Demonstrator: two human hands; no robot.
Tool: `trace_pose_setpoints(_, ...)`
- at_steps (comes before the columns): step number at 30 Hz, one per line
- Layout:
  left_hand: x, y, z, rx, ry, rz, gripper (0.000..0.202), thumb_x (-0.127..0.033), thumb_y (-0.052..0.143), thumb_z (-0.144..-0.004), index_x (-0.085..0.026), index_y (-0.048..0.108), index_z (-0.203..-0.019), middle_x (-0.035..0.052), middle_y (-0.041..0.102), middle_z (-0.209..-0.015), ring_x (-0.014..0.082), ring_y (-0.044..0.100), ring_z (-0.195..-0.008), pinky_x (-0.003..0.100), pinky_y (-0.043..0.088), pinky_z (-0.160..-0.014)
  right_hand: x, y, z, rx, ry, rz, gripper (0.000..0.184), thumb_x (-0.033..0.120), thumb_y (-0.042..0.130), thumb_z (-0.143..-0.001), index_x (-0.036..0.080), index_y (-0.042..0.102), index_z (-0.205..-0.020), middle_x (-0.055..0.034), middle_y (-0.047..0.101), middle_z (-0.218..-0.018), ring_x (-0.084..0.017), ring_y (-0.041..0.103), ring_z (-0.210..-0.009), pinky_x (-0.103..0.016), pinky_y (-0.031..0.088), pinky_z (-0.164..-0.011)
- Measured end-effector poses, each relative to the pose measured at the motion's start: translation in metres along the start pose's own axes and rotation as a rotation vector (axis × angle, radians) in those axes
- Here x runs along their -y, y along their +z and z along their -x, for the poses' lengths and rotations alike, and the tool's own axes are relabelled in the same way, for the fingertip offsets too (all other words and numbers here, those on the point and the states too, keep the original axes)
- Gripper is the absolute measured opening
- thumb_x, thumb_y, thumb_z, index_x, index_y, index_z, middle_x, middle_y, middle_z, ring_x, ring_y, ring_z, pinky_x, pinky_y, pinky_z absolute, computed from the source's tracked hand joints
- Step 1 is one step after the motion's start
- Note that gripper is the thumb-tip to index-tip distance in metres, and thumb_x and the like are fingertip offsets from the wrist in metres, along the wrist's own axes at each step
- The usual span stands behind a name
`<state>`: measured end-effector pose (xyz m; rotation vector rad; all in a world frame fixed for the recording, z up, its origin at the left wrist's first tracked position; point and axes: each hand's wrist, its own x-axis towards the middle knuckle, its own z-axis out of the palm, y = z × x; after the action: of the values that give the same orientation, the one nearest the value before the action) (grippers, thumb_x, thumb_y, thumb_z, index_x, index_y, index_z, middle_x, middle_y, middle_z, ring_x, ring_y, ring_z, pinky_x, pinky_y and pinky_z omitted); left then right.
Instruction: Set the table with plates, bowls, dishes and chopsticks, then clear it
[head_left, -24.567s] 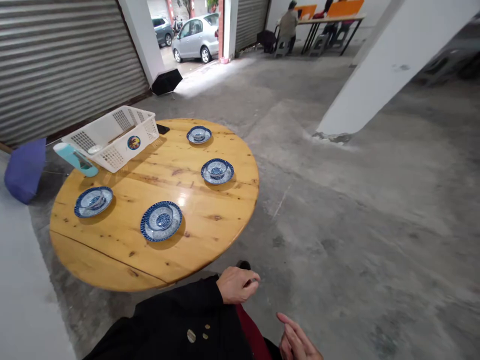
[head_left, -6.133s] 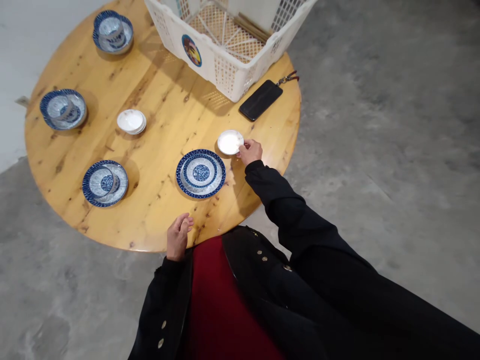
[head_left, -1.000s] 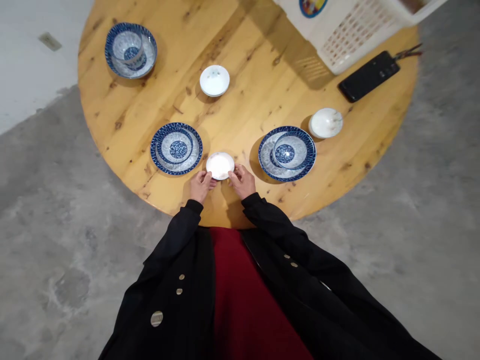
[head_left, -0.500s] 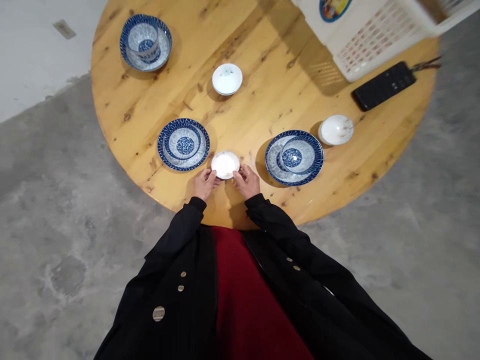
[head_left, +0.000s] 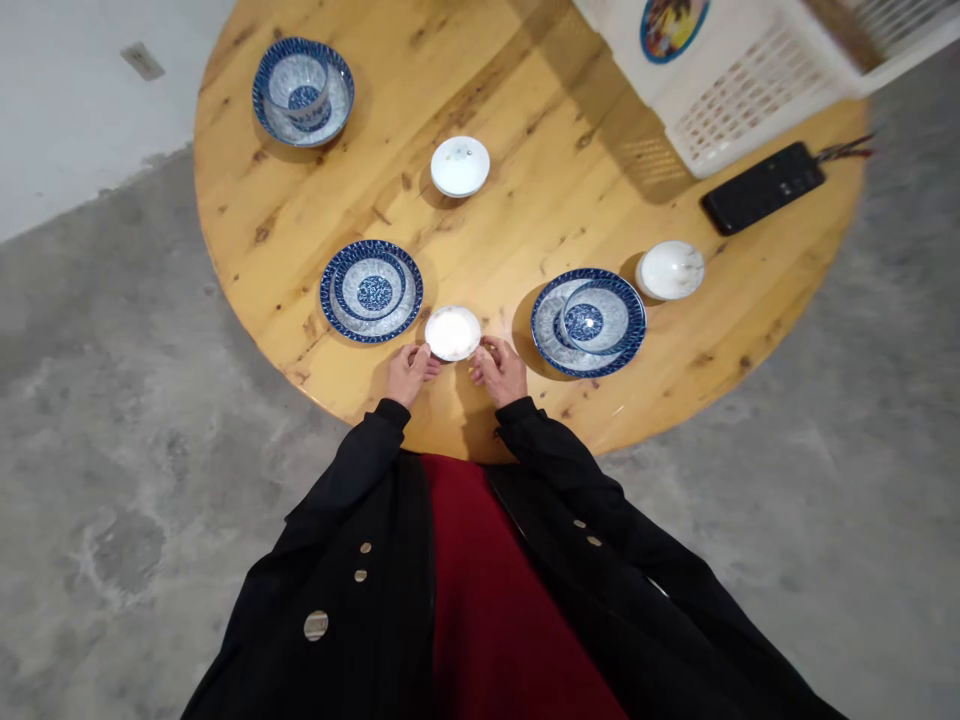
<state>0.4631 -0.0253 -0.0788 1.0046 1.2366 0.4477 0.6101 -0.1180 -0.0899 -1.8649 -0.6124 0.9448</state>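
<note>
A small white dish [head_left: 453, 333] stands on the round wooden table [head_left: 360, 395] near its front edge, catching bright light. My left hand [head_left: 409, 374] is at its lower left rim, thumb and fingers apart; whether the thumb still touches the rim is hard to tell. To the right of the dish, my right hand [head_left: 501, 371] is open with curved fingers, slightly apart from the rim. A blue-patterned plate with a smaller bowl [head_left: 373, 291] in it lies to the left. On the right, another blue-patterned plate [head_left: 589, 365] holds a tilted bowl [head_left: 598, 318].
White bowls [head_left: 460, 167] [head_left: 670, 270] stand at the middle back and far right. A blue-patterned bowl set [head_left: 304, 93] is at the back left. At the back right are a white plastic basket [head_left: 735, 110] and a black phone [head_left: 765, 188] with a strap.
My right hand has moved off the dish's rim to the right. My left hand has eased back slightly. The dish stays in place while the view shifts a little.
</note>
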Motion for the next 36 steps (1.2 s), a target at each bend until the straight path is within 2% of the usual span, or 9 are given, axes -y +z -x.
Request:
trace_pose_setpoints(8, 0.02, -0.038, 0.063, -0.022, -0.046, -0.073, 0.037, -0.051, 0.065, -0.078, -0.016, 0.056, -0.081, 0.0055, 0.07, -0.075, 0.0121, 0.068, -0.063, 0.022, 0.053, -0.06, -0.021, -0.019, 0.063, 0.118, 0.055, -0.012, 0.039, 0.049, 0.051, -0.081, 0.02, 0.061, -0.104, -0.0021, 0.067, -0.071, -0.018, 0.063, -0.055, -0.033, 0.055, -0.057)
trace_pose_setpoints(14, 0.033, -0.055, 0.105, -0.144, -0.082, -0.083, 0.042, -0.055, 0.067, -0.075, -0.015, 0.059, -0.088, 0.0039, 0.069, -0.074, 0.0128, 0.068, -0.062, 0.023, 0.055, -0.061, -0.023, -0.01, 0.086, 0.26, -0.005, 0.01, 0.036, 0.045, 0.049, -0.084, 0.02, 0.065, -0.103, -0.0023, 0.068, -0.071, -0.019, 0.065, -0.058, -0.033, 0.055, -0.063)
trace_pose_setpoints(18, 0.031, -0.059, 0.118, -0.153, -0.07, -0.116, 0.04, -0.054, 0.065, -0.077, -0.016, 0.061, -0.088, 0.0049, 0.07, -0.076, 0.0132, 0.069, -0.064, 0.023, 0.055, -0.061, -0.025, -0.001, 0.085, 0.293, -0.084, 0.05, 0.034, 0.044, 0.048, -0.084, 0.021, 0.065, -0.103, -0.0019, 0.068, -0.072, -0.02, 0.067, -0.064, -0.033, 0.055, -0.065)
trace_pose_setpoints(21, 0.029, -0.063, 0.12, -0.131, -0.034, -0.12, 0.039, -0.054, 0.065, -0.077, -0.016, 0.062, -0.086, 0.0049, 0.07, -0.075, 0.0133, 0.068, -0.064, 0.023, 0.055, -0.061, -0.027, 0.003, 0.086, 0.267, -0.079, 0.031, 0.033, 0.043, 0.048, -0.085, 0.022, 0.065, -0.103, -0.0027, 0.069, -0.073, -0.022, 0.069, -0.068, -0.034, 0.056, -0.065)
trace_pose_setpoints(25, 0.026, -0.078, 0.117, -0.086, -0.004, -0.113, 0.038, -0.054, 0.065, -0.077, -0.016, 0.062, -0.082, 0.0053, 0.07, -0.075, 0.0135, 0.068, -0.063, 0.023, 0.054, -0.059, -0.029, 0.007, 0.093, 0.203, -0.09, 0.044, 0.03, 0.043, 0.049, -0.084, 0.023, 0.065, -0.1, -0.0026, 0.069, -0.07, -0.023, 0.067, -0.06, -0.038, 0.056, -0.063)
trace_pose_setpoints(27, 0.026, -0.094, 0.116, -0.062, 0.018, -0.111, 0.038, -0.054, 0.065, -0.076, -0.017, 0.062, -0.083, 0.0053, 0.071, -0.076, 0.014, 0.068, -0.064, 0.023, 0.054, -0.06, -0.027, 0.014, 0.098, 0.169, -0.106, 0.063, 0.029, 0.043, 0.049, -0.083, 0.023, 0.065, -0.098, -0.0024, 0.069, -0.069, -0.022, 0.066, -0.058, -0.037, 0.056, -0.062)
trace_pose_setpoints(30, 0.026, -0.131, 0.118, -0.05, 0.047, -0.112, 0.042, -0.056, 0.066, -0.074, -0.015, 0.063, -0.085, 0.0056, 0.071, -0.075, 0.0152, 0.069, -0.065, 0.025, 0.054, -0.061, -0.02, 0.037, 0.109, 0.131, -0.111, 0.1, 0.031, 0.043, 0.048, -0.083, 0.021, 0.064, -0.098, -0.0027, 0.069, -0.069, -0.021, 0.066, -0.057, -0.035, 0.054, -0.062)
trace_pose_setpoints(33, 0.026, -0.182, 0.12, -0.082, 0.069, -0.087, 0.045, -0.057, 0.066, -0.073, -0.014, 0.063, -0.087, 0.0066, 0.071, -0.076, 0.016, 0.069, -0.066, 0.026, 0.054, -0.062, -0.008, 0.081, 0.125, 0.124, -0.102, 0.099, 0.036, 0.044, 0.047, -0.082, 0.017, 0.063, -0.099, -0.0039, 0.068, -0.069, -0.019, 0.066, -0.055, -0.032, 0.053, -0.059)
trace_pose_setpoints(36, 0.027, -0.239, 0.122, -0.14, 0.098, -0.047, 0.047, -0.057, 0.067, -0.072, -0.014, 0.063, -0.088, 0.0075, 0.071, -0.078, 0.0164, 0.069, -0.067, 0.026, 0.054, -0.062, 0.008, 0.141, 0.143, 0.166, -0.117, 0.066, 0.037, 0.044, 0.045, -0.084, 0.016, 0.062, -0.102, -0.0039, 0.069, -0.071, -0.017, 0.064, -0.054, -0.029, 0.051, -0.055)
